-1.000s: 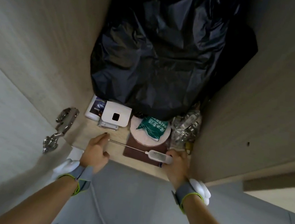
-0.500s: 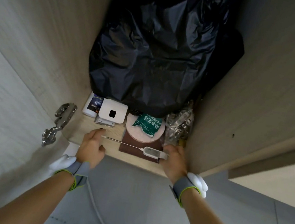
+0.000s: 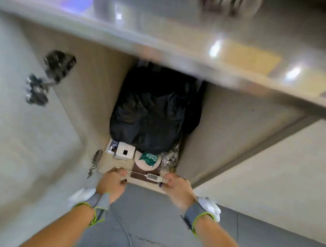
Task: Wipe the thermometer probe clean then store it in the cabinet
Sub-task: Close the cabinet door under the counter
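Note:
The thermometer [image 3: 152, 176] has a white body and a thin metal probe. It lies across a brown board [image 3: 139, 180] at the front edge of the open cabinet [image 3: 218, 141]. My left hand [image 3: 113, 181] is curled at the probe tip on the left. My right hand [image 3: 177, 188] has its fingertips on the white body's right end. The frame is blurred, so both grips look loose.
Behind the board stand a black plastic bag [image 3: 150, 117], a white box [image 3: 125, 152], a round pad with a green packet [image 3: 148, 159] and a clear bag [image 3: 171, 158]. The open door [image 3: 18, 145] with its hinges [image 3: 96, 160] is on the left. A steel countertop [image 3: 189, 49] overhangs above. A cable [image 3: 129, 240] lies on the floor.
The view has pulled back and tilted up, so the countertop now shows. My left fingers have curled in at the probe tip. The thermometer stays on the brown board.

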A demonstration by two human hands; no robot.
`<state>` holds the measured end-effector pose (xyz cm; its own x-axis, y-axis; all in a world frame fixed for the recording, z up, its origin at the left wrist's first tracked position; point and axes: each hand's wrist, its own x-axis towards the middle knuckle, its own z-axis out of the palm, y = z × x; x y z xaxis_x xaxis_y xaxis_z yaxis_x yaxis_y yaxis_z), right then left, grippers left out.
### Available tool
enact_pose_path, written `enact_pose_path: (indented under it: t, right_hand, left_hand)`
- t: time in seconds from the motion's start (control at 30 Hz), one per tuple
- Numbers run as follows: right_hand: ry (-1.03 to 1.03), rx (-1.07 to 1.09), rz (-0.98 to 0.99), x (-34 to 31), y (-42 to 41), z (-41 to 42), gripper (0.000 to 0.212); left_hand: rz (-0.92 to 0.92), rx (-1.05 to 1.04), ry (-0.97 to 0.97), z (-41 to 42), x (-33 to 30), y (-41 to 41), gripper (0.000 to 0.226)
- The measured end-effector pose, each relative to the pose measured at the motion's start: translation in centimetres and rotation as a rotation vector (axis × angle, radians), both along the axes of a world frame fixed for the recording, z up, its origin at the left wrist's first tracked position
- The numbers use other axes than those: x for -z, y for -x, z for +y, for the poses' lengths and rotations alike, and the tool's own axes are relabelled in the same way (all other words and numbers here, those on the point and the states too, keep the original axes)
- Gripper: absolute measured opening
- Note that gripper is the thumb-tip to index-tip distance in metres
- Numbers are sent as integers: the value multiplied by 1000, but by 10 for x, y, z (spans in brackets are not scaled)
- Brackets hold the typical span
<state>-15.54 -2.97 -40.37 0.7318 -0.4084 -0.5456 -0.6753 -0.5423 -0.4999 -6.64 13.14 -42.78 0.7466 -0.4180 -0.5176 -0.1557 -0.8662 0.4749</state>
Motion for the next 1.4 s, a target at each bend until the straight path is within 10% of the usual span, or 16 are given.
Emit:
enact_pose_path:
  t: [0.47,0.77,0.93,1.4]
  right_hand:
    - [-7,-180,-158,-318,20,62,23]
    - [-41,-615,-317,-364,-49,161,38]
    - [30,-812,-363,-356,-71,206,45]
    - [291,-1155,-261,-305,-92,247,35]
  left_hand:
    - [-127,-28,75,66,-319,25,31]
    - [-316,-297,31,173,-379,21,39]
    - [-90,-336,-104,206,-371,39,64]
    - [107,-424,-97,227,-348,72,31]
